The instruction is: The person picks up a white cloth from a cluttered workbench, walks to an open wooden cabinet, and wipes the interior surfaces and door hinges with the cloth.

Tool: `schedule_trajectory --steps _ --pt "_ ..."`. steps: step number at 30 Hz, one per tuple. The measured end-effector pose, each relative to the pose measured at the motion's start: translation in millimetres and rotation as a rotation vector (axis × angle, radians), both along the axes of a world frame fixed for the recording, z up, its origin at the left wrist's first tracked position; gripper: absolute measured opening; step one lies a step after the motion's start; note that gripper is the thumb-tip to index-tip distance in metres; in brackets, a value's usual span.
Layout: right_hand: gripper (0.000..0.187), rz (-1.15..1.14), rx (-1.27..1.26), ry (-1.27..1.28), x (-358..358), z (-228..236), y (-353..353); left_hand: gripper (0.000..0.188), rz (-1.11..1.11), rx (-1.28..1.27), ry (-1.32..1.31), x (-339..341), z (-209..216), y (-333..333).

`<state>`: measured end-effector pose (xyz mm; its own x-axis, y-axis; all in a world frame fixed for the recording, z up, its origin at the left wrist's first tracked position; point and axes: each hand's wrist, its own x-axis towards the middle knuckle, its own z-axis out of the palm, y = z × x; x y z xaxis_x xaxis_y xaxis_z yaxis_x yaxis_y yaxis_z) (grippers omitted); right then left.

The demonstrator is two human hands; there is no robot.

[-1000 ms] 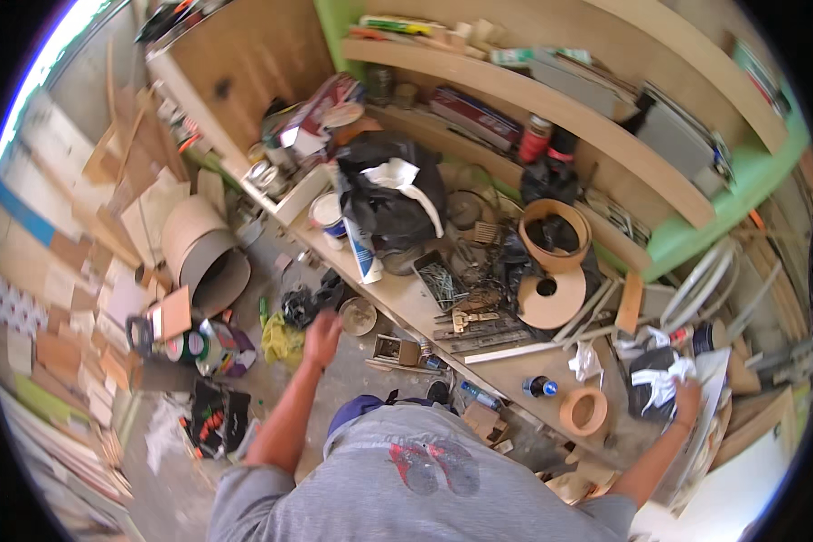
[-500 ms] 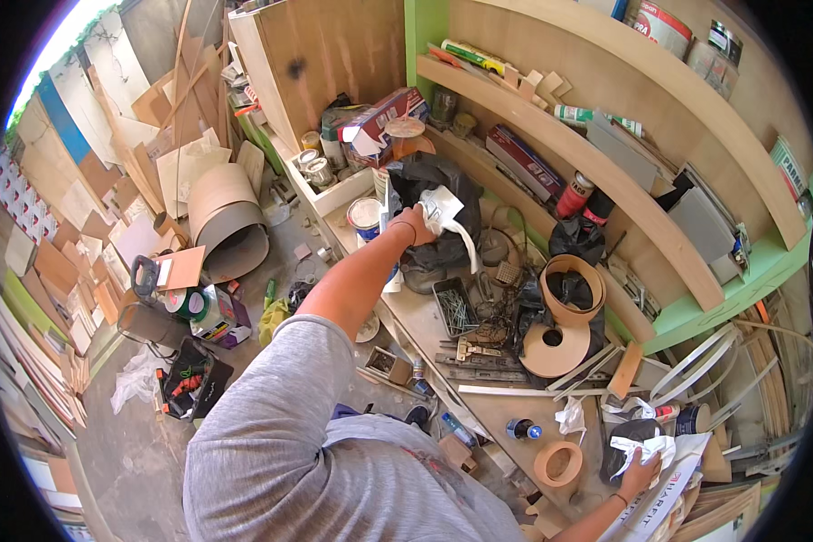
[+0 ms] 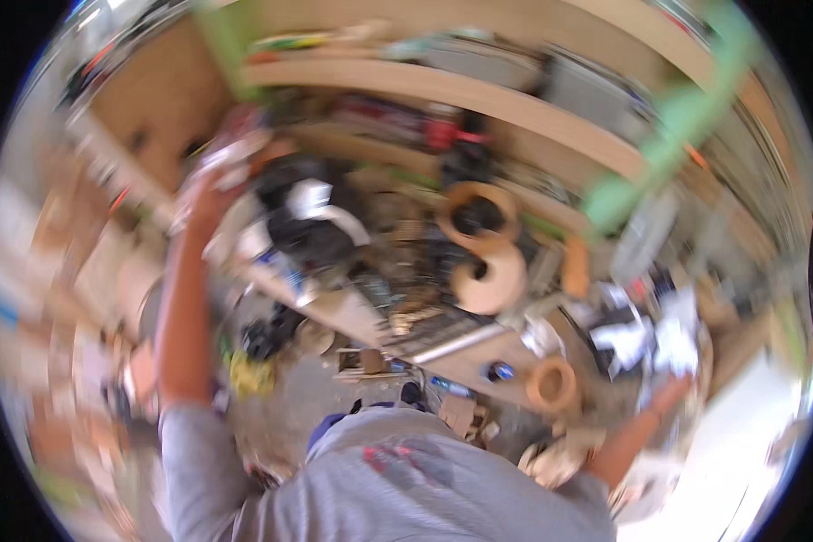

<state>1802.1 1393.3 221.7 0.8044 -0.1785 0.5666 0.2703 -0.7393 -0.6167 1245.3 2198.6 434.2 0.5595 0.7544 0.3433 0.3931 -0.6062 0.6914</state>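
Observation:
Motion blur smears much of the head view. My left hand (image 3: 219,173) reaches out at the far left, by the cans and boxes near the wooden cabinet; its fingers are too blurred to read. To its right, a crumpled white sheet (image 3: 311,199) lies on a black plastic bag (image 3: 321,242), apart from the hand. At the right end of the bench my right hand (image 3: 674,392) is closed on a white crumpled sheet (image 3: 677,336) rising above its fingers. Another white piece (image 3: 619,347) lies beside it over something dark.
Brown edging rolls (image 3: 488,285) stand mid-bench, with a loose roll (image 3: 551,385) nearer the front edge. Shelves (image 3: 461,90) with a green frame (image 3: 646,185) rise behind. A yellow bag (image 3: 251,372) and a small wooden box (image 3: 361,363) lie on the floor.
My view has swung to the right. My left hand has left the white sheet on the black bag and moved left toward the cans. My right hand stays by the white sheets.

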Motion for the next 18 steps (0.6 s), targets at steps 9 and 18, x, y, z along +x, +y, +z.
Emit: schedule_trajectory --steps 9,18 --pt "0.032 -0.004 0.066 -0.069 -48.1 90.8 110.0 0.028 0.044 -1.03 -0.842 -45.9 -36.3 3.9" --pt "0.04 0.293 -0.276 0.283 -80.5 56.0 130.6 0.053 0.085 -0.984 -0.584 8.6 -57.6 -15.5"
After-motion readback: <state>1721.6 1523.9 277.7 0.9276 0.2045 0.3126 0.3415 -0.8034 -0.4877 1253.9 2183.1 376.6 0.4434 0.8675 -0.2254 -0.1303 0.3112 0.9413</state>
